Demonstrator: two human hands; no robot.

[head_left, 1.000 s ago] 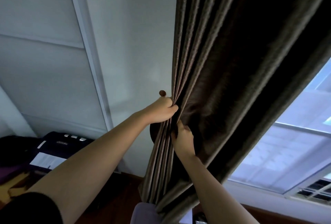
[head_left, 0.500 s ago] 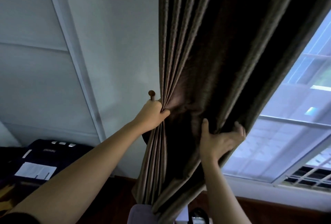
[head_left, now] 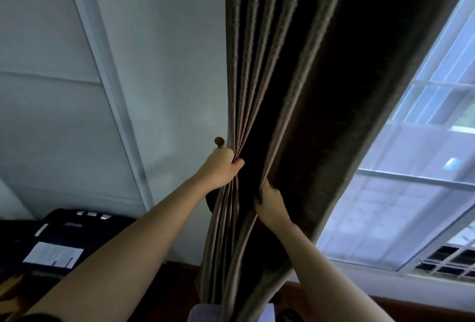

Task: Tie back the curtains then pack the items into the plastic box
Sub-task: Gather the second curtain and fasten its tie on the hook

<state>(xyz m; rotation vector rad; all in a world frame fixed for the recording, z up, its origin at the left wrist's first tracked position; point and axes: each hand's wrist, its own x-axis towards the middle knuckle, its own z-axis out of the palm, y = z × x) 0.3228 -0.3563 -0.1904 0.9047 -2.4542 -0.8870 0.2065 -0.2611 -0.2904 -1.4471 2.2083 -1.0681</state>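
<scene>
A dark brown pleated curtain [head_left: 295,69] hangs down the middle of the view, gathered toward the wall. My left hand [head_left: 221,167] is clenched on the bunched pleats at the curtain's left edge, just below a small brown knob [head_left: 219,141] that sticks out of the wall. My right hand [head_left: 270,203] grips a fold of the same curtain lower and to the right, its fingers tucked into the cloth. No tie-back band and no plastic box show in this view.
A bright window [head_left: 411,167] with white frames lies to the right of the curtain. A white panelled wall [head_left: 102,90] fills the left. A dark case with a white paper label [head_left: 54,239] sits low on the left. Dark wooden floor runs along the bottom.
My right hand has come back left from the curtain's outer edge, pulling more cloth toward my left hand. The left hand has stayed clenched by the knob.
</scene>
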